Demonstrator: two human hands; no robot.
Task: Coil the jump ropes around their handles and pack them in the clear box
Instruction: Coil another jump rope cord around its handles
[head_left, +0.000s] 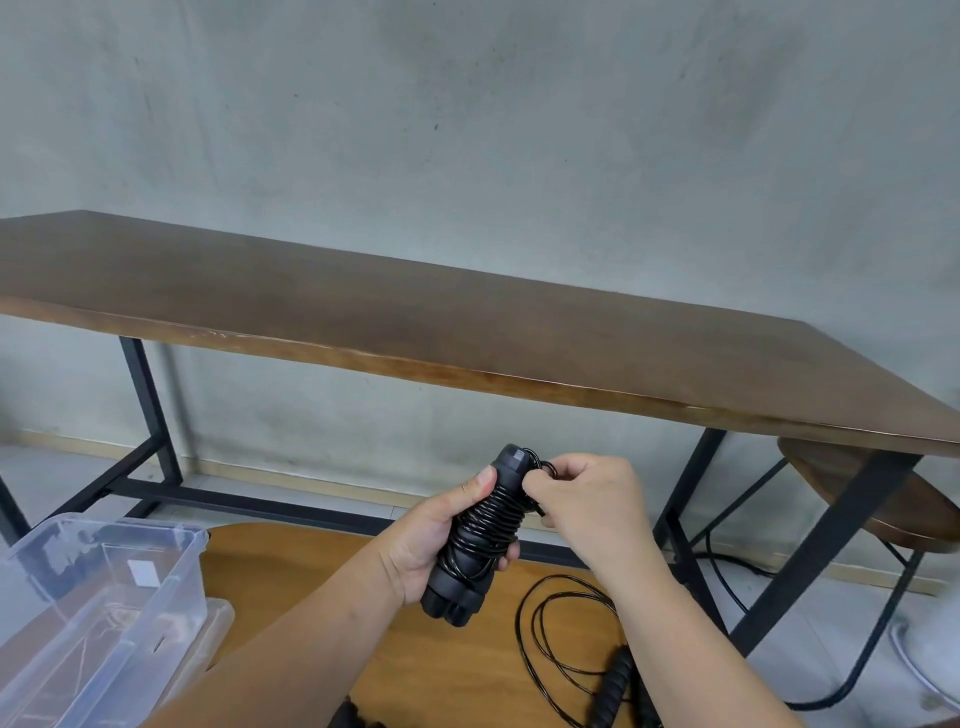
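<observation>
Nearest, at the frame's bottom edge: second jump rope (571, 654) lying uncoiled on the light tabletop (291, 582), loops loose, handles partly cut off. Clear box (104, 597) at left, open, apparently empty. Above the tabletop, left hand (431, 535) wraps the paired black handles (480, 535), fingers closed round them; long axis runs near-upright, top tilted right and away. Right hand (582, 499) fingers pinch the cord near the top. Beyond: dark table (415, 312), concrete wall (519, 130).
</observation>
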